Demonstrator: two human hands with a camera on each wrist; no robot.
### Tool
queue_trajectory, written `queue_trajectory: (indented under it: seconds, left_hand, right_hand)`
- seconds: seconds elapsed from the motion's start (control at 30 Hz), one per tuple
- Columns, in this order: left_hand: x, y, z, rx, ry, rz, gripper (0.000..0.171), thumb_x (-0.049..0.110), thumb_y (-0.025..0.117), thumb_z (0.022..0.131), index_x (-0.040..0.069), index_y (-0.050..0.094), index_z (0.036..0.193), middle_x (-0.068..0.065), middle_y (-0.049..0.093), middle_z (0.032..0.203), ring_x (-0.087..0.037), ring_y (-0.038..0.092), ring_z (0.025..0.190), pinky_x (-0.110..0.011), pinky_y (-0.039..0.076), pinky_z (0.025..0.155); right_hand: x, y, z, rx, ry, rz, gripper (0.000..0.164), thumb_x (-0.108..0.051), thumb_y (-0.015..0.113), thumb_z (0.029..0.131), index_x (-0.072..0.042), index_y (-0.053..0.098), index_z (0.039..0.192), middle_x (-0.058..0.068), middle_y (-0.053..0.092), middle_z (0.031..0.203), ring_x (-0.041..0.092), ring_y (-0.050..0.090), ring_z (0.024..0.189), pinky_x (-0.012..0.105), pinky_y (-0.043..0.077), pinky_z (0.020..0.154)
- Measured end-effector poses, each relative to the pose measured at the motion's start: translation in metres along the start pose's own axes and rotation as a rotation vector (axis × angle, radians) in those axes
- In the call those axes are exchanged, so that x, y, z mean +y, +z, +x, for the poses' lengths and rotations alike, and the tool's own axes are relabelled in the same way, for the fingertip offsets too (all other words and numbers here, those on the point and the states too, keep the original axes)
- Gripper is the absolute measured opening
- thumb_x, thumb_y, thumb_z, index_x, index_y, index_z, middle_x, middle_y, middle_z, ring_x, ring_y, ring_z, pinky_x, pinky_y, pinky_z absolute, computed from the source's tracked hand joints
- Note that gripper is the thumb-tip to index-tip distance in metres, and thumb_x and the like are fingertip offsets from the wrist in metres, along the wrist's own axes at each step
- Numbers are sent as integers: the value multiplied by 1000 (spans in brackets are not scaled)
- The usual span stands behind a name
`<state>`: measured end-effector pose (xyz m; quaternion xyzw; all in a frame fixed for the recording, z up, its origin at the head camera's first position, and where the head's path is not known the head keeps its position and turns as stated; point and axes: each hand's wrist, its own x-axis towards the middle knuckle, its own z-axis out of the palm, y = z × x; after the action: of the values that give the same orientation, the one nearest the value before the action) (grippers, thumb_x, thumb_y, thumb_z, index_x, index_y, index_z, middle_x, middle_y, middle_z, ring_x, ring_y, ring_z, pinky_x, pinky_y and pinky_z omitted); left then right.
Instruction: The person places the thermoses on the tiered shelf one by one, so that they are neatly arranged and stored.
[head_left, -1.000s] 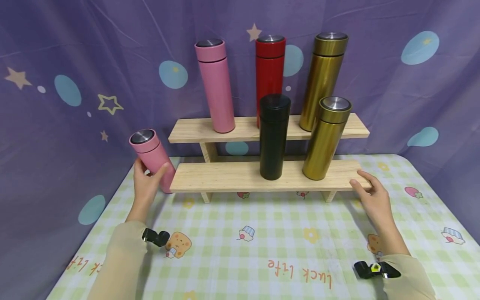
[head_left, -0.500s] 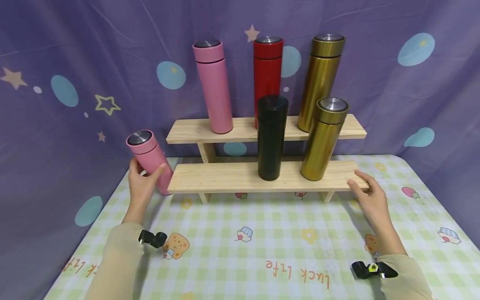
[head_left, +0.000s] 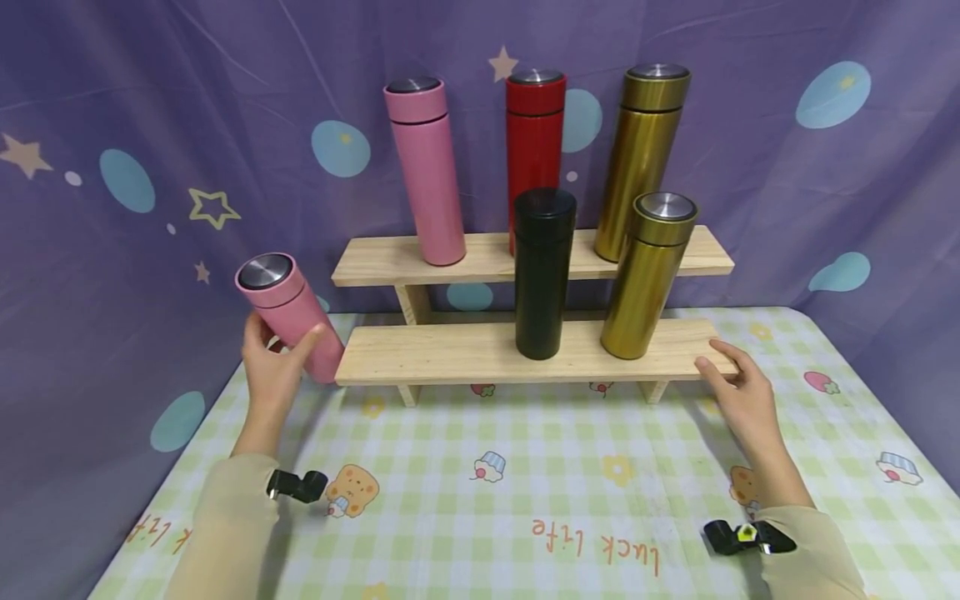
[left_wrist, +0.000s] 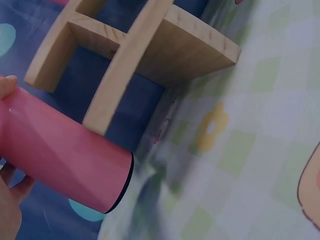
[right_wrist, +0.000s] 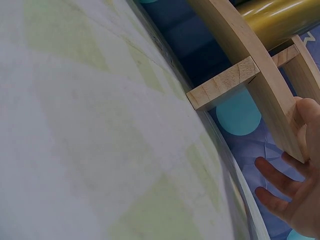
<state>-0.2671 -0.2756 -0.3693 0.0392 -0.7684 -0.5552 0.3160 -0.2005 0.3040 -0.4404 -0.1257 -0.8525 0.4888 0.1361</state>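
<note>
My left hand (head_left: 272, 367) grips a pink thermos bottle (head_left: 296, 321) at the left end of a two-tier wooden shelf (head_left: 435, 354). The bottle leans left, and in the left wrist view its black-rimmed base (left_wrist: 122, 187) is off the tablecloth, close to the lower board's end. My right hand (head_left: 746, 400) holds the right end of the lower board between thumb and fingers; in the right wrist view the other fingers (right_wrist: 277, 180) hang free below it. On the lower board stand a black bottle (head_left: 543, 283) and a gold bottle (head_left: 648, 283).
Along the upper board stand a taller pink bottle (head_left: 427, 179), a red bottle (head_left: 535, 150) and a taller gold bottle (head_left: 645, 167). A green checked tablecloth (head_left: 555, 450) covers the table. Behind hangs a purple curtain (head_left: 247, 100).
My left hand has shifted slightly left and up with the pink bottle, which now tilts more to the left. My right hand stays at the board's end.
</note>
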Motion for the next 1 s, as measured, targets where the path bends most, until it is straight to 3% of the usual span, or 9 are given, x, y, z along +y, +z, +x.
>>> queue_trajectory:
  seconds: [0.17,0.3,0.43,0.67,0.8,1.0]
  left_hand:
    - [35,-3,-12,22,82,-45,60,3,78,79,4,53,134,13,55,110,-5,51,104,-24,41,89]
    - [48,-4,-16,51,133,-69,56,3,78,79,7,56,130,15,56,108,-5,53,101,-23,41,89]
    - [50,-5,-16,84,183,-63,56,3,80,78,6,57,129,16,57,107,-6,54,99,-23,41,87]
    - [35,-3,-8,133,267,-60,64,2,85,71,9,59,129,13,60,110,-9,56,99,-21,42,84]
    - [40,1,-12,142,313,-85,64,3,86,70,9,59,128,10,61,111,-10,56,99,-21,42,83]
    - [53,8,-21,152,322,-140,62,2,85,70,9,60,126,10,61,110,-11,57,97,-21,42,81]
  right_hand:
    - [0,0,0,2,5,6,68,-51,56,97,-13,41,151,26,49,139,-1,48,88,14,42,65]
    - [0,0,1,-2,7,7,68,-52,56,97,-13,41,151,25,49,139,-1,48,88,14,42,65]
    - [1,0,1,-6,3,10,68,-52,56,97,-14,41,151,25,47,141,0,47,89,14,42,65]
    - [2,-1,0,-9,-8,16,67,-51,56,97,-14,41,151,26,45,144,0,47,90,15,43,65]
    - [1,-1,0,-12,-8,15,68,-51,56,97,-14,41,151,26,45,143,1,47,91,15,43,65]
    - [1,-1,1,-4,-12,12,67,-51,56,97,-14,41,151,26,47,142,0,47,90,15,42,65]
